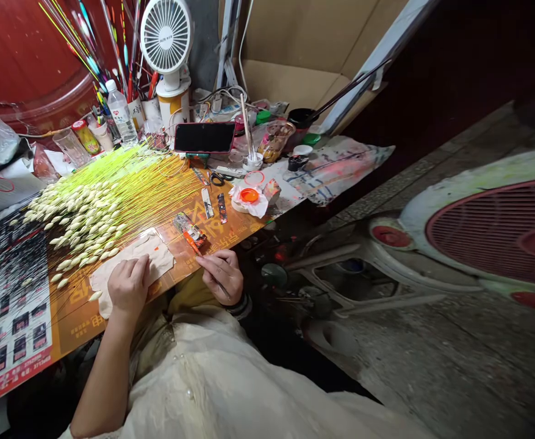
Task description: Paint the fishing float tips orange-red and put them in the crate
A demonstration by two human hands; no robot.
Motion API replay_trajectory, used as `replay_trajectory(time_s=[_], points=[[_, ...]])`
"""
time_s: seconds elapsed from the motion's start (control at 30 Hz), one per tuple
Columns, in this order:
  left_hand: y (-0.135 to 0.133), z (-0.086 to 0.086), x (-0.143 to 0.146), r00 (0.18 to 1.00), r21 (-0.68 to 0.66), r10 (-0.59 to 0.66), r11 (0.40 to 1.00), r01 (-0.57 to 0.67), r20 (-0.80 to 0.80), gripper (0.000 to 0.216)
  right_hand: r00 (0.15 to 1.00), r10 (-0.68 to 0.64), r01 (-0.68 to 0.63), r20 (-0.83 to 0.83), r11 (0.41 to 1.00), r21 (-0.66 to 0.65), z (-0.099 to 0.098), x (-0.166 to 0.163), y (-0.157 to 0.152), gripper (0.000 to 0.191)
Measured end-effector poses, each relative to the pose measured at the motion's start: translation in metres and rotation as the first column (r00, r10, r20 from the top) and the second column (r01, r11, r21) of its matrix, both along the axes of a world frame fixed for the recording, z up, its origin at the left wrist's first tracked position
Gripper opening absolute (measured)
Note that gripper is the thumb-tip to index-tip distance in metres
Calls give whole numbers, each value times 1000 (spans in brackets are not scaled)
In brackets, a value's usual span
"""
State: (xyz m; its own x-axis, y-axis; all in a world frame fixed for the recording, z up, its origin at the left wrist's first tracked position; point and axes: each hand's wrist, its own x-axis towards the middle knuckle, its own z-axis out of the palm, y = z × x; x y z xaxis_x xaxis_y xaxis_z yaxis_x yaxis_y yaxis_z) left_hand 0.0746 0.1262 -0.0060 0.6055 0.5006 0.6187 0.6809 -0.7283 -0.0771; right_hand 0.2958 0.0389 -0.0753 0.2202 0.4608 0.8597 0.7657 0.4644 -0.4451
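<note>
Here, right fingers pinch an orange-tipped tool; left fingers curl, contents unclear.

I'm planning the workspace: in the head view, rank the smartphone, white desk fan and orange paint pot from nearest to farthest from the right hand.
From the right hand:
1. Orange paint pot: ahead, slightly right.
2. Smartphone: farther ahead, slightly left.
3. White desk fan: beyond the smartphone, leftward.

The right hand, below and left of frame centre, gripped a slim orange-tipped tool at a paint-smeared piece. The left hand, lower left, was curled over a pale cloth; its hold was indeterminable. Pale-bulbed stems lay mid-left.
</note>
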Motion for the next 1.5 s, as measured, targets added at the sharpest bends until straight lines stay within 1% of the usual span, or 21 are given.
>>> replay_trajectory(time_s=[0.2,0.4,0.6,0.67,0.83,1.0,1.1,1.27,1.5], points=[[1,0,0,1000,3,-9,1000,9,7,17,1000,-4,4,-3,1000,-11,-3,0,0,53],[1,2,1,1000,15,-7,1000,7,0,18,999,-21,21,-31,1000,-4,-6,-2,-1,48],[1,2,1,999,-34,-10,999,12,31,16,999,-29,29,-35,1000,-7,-6,-2,0,48],[1,2,1,1000,-22,-4,1000,5,21,16,999,-24,24,-36,1000,2,-5,-2,0,49],[1,3,2,1000,44,-15,999,15,1,15,999,10,-9,-39,1000,23,-2,-1,-2,54],[0,0,1,1000,15,11,1000,-10,-14,17,998,58,-57,-27,998,24,3,-3,-5,52],[0,0,1,1000,16,13,1000,-13,-11,17,995,98,-97,-9,995,32,1,-7,-6,51],[-1,0,2,1000,27,-1,1000,2,-10,14,994,109,-109,-3,994,-4,-6,-12,-6,52],[-2,1,2,1000,6,0,1000,0,1,14,995,94,-93,20,994,-59,-5,-12,-8,60]])
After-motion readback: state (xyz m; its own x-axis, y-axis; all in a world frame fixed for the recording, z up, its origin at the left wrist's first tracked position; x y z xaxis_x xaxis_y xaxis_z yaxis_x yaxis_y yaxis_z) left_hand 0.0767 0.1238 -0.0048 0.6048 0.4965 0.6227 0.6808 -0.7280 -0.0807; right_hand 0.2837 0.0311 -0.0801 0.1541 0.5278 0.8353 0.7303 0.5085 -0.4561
